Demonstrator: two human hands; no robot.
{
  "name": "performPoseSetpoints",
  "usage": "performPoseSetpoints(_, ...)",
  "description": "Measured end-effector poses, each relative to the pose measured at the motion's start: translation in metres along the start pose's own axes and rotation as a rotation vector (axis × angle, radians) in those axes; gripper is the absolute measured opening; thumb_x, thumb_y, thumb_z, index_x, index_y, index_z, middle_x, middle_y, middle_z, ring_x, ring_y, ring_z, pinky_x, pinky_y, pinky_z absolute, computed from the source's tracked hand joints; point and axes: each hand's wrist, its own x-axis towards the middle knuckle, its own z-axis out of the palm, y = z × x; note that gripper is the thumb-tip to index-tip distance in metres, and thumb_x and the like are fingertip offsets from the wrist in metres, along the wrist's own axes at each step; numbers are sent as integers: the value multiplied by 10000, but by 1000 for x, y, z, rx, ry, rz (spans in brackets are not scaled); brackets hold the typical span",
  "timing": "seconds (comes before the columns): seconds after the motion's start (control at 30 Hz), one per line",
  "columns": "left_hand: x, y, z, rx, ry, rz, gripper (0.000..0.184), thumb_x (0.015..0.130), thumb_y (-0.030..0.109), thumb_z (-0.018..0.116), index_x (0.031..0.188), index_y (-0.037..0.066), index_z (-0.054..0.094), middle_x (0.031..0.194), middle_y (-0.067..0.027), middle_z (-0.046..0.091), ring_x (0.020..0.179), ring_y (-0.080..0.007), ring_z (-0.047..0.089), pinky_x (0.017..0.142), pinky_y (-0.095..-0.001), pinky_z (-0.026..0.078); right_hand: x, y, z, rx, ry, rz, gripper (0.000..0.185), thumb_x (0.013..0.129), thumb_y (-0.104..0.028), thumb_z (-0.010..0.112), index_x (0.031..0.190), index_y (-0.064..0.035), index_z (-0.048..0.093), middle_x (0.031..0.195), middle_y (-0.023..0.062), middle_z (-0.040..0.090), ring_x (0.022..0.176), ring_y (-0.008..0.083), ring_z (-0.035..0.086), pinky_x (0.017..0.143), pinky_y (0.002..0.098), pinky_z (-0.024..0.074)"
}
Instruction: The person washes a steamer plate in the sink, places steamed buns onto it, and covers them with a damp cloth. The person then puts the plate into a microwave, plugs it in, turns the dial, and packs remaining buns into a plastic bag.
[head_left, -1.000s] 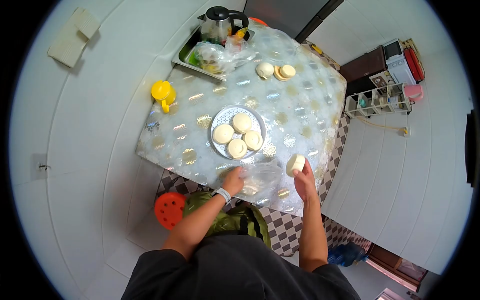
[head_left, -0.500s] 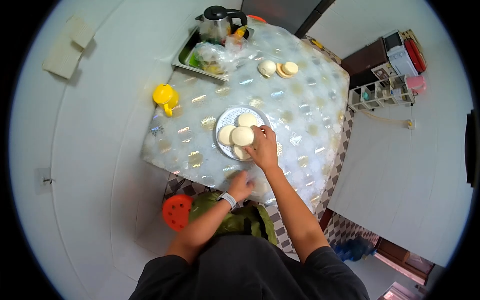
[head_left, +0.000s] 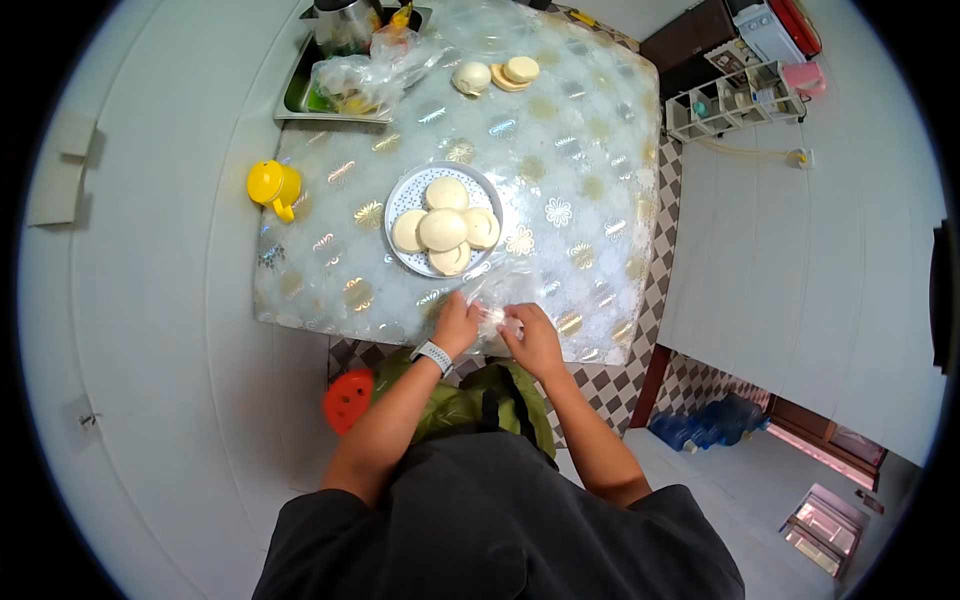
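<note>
Five pale cream, round flat buns point(head_left: 443, 230) on one round white perforated plate point(head_left: 393, 202) — four around, one stacked on top in the middle. One clear, crinkled plastic bag point(head_left: 520, 280) at the near edge, right of centre, with something whitish in it, too blurred to count. Left hand point(head_left: 457, 325): fingers curled in, pinching the bag's left side. Right hand point(head_left: 533, 340): fingers half bent at the bag's right side, touching it; can't tell if it grips.

Far side: one white roundish item point(head_left: 472, 78), just left of one pale round piece point(head_left: 521, 69) resting on one tan disc point(head_left: 507, 83). Far left, one metal tray point(head_left: 335, 116) holding one kettle and plastic wrapping; one yellow handled jug point(head_left: 272, 183) nearer.

Tabletop point(head_left: 610, 270) is covered in glossy, gold-and-silver flower print. Room: white walls, checkered floor point(head_left: 600, 390), one red stool point(head_left: 347, 400) near left, blue plastic bottles point(head_left: 712, 422) near right — number unclear.
</note>
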Motion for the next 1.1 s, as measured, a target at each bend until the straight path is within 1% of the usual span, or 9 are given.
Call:
performPoseSetpoints(0.07, 4, -9, 3, -5, -59, -37, 212, 1005, 107, 493, 1026, -104, 487, 953, -272, 698, 881, -380, 706, 832, -424, 539, 0, 5, 7, -29, 74, -77, 351, 838, -114, 716, 1169, -16, 655, 1119, 180, 656, 1032, 358, 626, 911, 405, 515)
performPoseSetpoints(0.13, 0, 10, -3, -84, -73, -46, 207, 1013, 98, 476, 1028, -108, 479, 928, -252, 708, 849, -344, 716, 810, -404, 546, 1, 23, 14, -68, 150, -159, 398, 839, -125, 724, 1212, -18, 636, 1156, 181, 643, 1073, 346, 619, 933, 403, 506)
performPoseSetpoints(0.17, -1, 23, -8, -171, -79, -60, 202, 1020, 90, 459, 1029, -112, 471, 902, -232, 718, 818, -308, 725, 789, -383, 552, 0, 37, 19, 167, 134, -31, 426, 842, -127, 725, 1243, -24, 623, 1184, 173, 635, 1106, 325, 611, 947, 394, 497)
performPoseSetpoints(0.2, 0, 26, -9, -166, -76, -53, 202, 1020, 90, 459, 1029, -112, 471, 902, -232, 718, 818, -308, 725, 789, -383, 552, -1, 41, 19, 402, 112, 96, 455, 845, -130, 727, 1273, -29, 609, 1212, 164, 627, 1140, 303, 603, 961, 385, 488)
performPoseSetpoints(0.4, 1, 24, 9, -213, -97, -145, 274, 1041, 161, 438, 1045, -110, 476, 912, -219, 726, 849, -323, 726, 786, -395, 556, -10, 62, 18, 575, -28, 180, 555, 862, -78, 715, 1383, -25, 533, 1356, 116, 581, 1253, 238, 546, 1066, 356, 419)
performPoseSetpoints(0.47, 6, 11, 19, -457, -118, -306, 310, 1055, 183, 415, 1112, -112, 494, 955, -205, 718, 910, -294, 713, 791, -385, 556, -13, 51, 7, 853, -105, 260, 650, 817, -64, 760, 1414, -23, 505, 1397, 95, 543, 1301, 224, 497, 1097, 352, 386)
performPoseSetpoints(0.67, -17, 92, -12, -929, -310, -506, 338, 1086, 222, 379, 1247, -51, 498, 1042, -188, 668, 942, -258, 677, 805, -387, 579, -20, 24, -23, 1092, -163, 196, 806, 756, -6, 815, 1472, -39, 448, 1454, 102, 485, 1362, 225, 441, 1133, 353, 354)
performPoseSetpoints(0.9, -31, 118, -31, -1114, -395, -519, 319, 1082, 259, 431, 1237, -7, 518, 1135, -152, 644, 991, -240, 670, 858, -410, 581, -26, -8, -57, 1251, -194, 223, 833, 743, 43, 804, 1483, -32, 430, 1445, 104, 496, 1313, 215, 495, 1097, 342, 411)
performPoseSetpoints(1.1, -42, 146, -45, -1244, -517, -445, 330, 1048, 253, 523, 1298, 38, 522, 1229, -94, 617, 1110, -196, 626, 949, -383, 533, -27, -18, -72, 1398, -115, 265, 685, 852, -97, 757, 1455, -2, 446, 1437, 104, 509, 1300, 225, 513, 1087, 359, 422)
